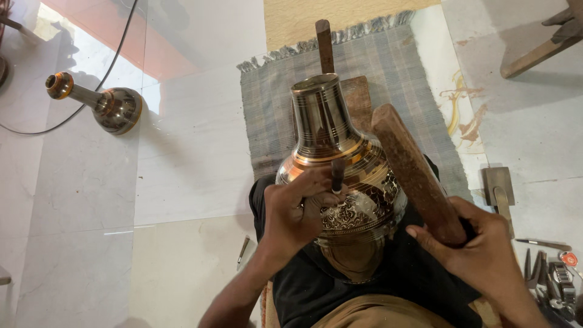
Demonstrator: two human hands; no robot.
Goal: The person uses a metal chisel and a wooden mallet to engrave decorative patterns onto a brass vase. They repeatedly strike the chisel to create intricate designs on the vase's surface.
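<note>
An engraved brass vase [340,176] is laid across the lap, its neck pointing away over a striped grey mat [273,103]. A dark chisel [337,176] is pressed to its patterned belly, pinched in the closed fingers of the left hand [294,212]. A wooden mallet [416,173] is gripped by the right hand [477,249], just beside the vase. A second brass vessel [103,103] lies well apart on the floor.

The left hand [297,209] reaches in from the lower left, forearm angled up and to the right, fingers [316,182] curled tight in a pinching grip with the knuckles facing up. The right hand [480,249] comes from the lower right, fist closed, thumb laid along the top.
</note>
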